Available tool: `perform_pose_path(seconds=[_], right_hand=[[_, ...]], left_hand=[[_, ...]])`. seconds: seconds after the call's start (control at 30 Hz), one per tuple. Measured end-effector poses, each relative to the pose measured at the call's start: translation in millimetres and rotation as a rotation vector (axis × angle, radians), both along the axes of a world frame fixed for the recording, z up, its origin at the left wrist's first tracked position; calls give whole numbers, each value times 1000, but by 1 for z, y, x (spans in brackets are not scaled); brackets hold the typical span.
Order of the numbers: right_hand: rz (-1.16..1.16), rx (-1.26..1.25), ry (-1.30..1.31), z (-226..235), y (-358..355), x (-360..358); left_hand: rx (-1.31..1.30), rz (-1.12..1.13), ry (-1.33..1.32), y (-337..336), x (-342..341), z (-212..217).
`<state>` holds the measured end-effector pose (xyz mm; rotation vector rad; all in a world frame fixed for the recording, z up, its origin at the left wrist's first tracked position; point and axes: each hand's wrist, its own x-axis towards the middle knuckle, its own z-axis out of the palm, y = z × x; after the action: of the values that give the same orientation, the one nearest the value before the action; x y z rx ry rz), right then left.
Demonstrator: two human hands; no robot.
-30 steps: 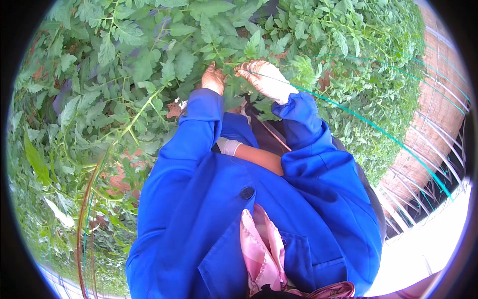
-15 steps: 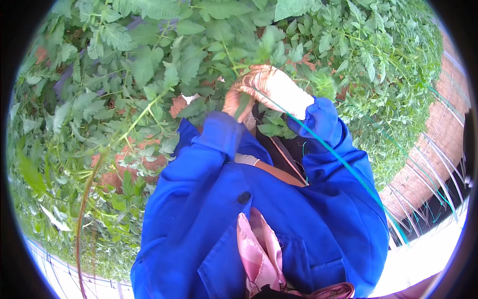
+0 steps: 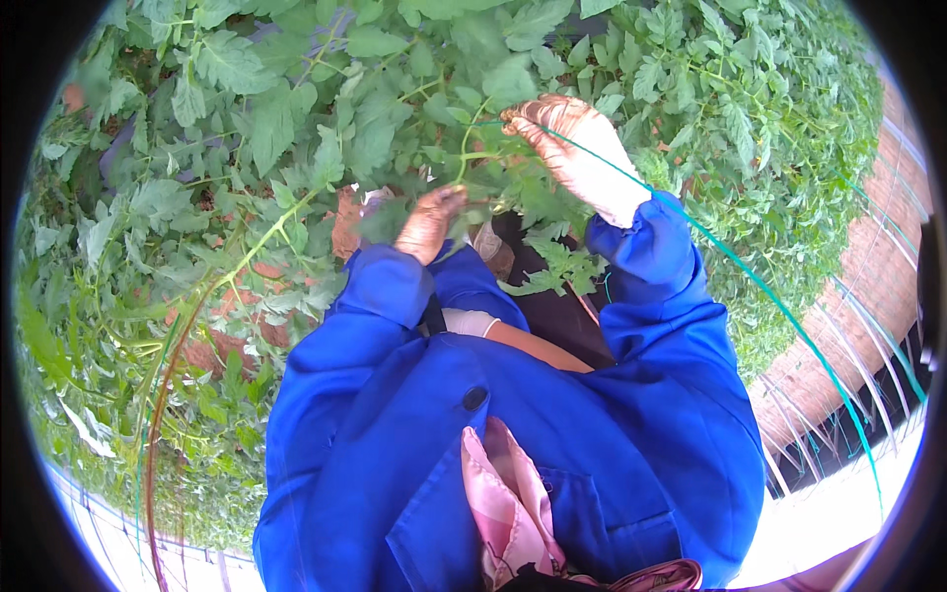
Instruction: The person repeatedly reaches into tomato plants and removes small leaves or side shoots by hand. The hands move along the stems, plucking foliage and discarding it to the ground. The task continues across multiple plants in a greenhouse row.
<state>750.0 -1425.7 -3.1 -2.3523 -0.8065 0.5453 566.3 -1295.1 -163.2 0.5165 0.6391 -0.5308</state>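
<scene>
A green string runs taut from the lower right up to my right hand, which is closed on it with thumb and fingertips pinched together. Just beyond those fingers, the string meets a tomato plant's green stem. Lower and to the left, my left hand has its fingers closed at the lower visible end of this stem. The fingertips are slightly blurred. Between my hands hang tomato leaves.
Dense tomato foliage spreads ahead and to both sides. A long brown-green stem arches up on the left. Several other strings hang at the right above a strip of bare soil.
My hands were close together and have moved apart. The right one went up and to the right with the string; the left one came down and left.
</scene>
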Motion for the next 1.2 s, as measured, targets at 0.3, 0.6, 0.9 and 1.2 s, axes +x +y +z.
perform_pose_path(seconds=[0.3, 0.6, 0.9, 1.2], right_hand=[[-272, -17, 545, -1, -36, 19], [169, 13, -175, -43, 32, -57], [318, 302, 334, -44, 10, -79], [-1079, 1406, 984, -62, -24, -62]], left_hand=[[109, 159, -100, 129, -35, -27], [-185, 514, -218, 149, -13, -36], [-105, 424, 37, 121, 55, -17], [-143, 512, -149, 74, 107, 8]])
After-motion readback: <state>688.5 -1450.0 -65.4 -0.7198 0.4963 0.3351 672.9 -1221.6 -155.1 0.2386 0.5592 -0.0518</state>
